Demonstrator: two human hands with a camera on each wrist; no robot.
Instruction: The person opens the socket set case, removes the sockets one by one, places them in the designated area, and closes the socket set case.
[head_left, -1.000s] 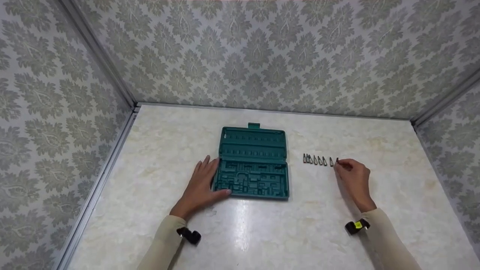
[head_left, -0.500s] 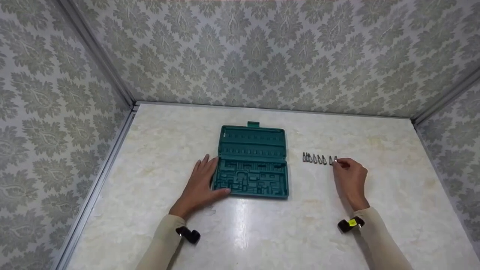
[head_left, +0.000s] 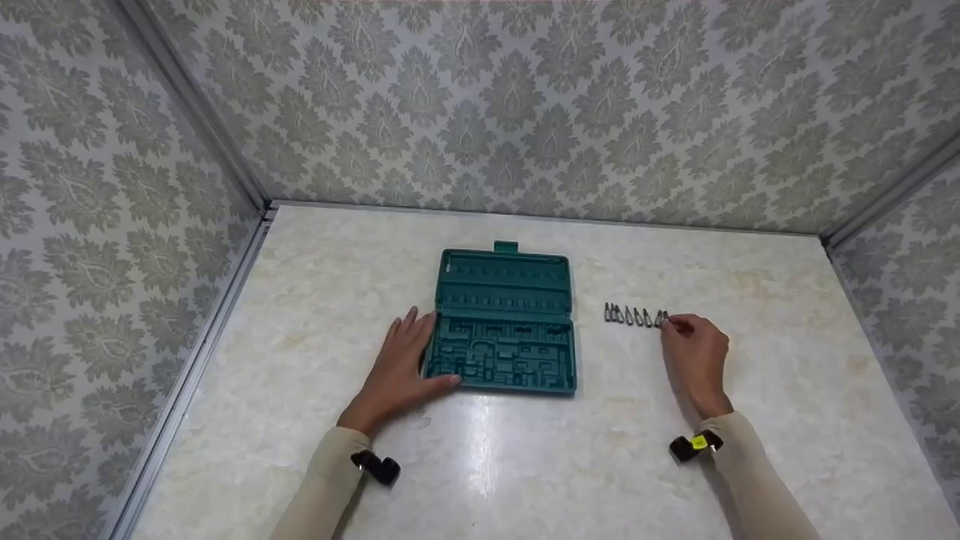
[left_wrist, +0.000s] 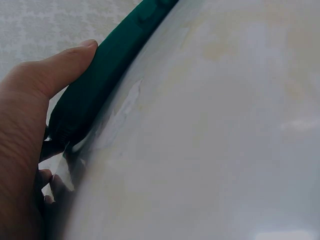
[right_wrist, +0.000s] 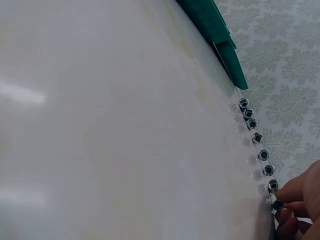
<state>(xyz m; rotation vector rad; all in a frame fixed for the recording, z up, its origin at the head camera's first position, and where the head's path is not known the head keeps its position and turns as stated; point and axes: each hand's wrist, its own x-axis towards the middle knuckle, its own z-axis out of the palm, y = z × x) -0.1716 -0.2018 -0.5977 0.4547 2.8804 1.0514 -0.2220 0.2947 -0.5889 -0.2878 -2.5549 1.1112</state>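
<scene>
My left hand rests at the left side of an open green plastic tool case, its thumb on the front left corner and the other fingers stretched along the side. In the left wrist view the thumb lies against the case's edge. To the right of the case, several small metal sockets lie in a row on the table. At the row's right end my right hand pinches one socket between thumb and fingertips. A neighbouring socket is right beside those fingers.
The case's lower half has moulded recesses, and its lid lies folded back toward the wall, latch at the far edge. Patterned walls enclose the pale marbled table at the back and both sides.
My right hand has moved a little left, bringing the pinched socket closer to the end of the row. The left hand and the case stay in place.
</scene>
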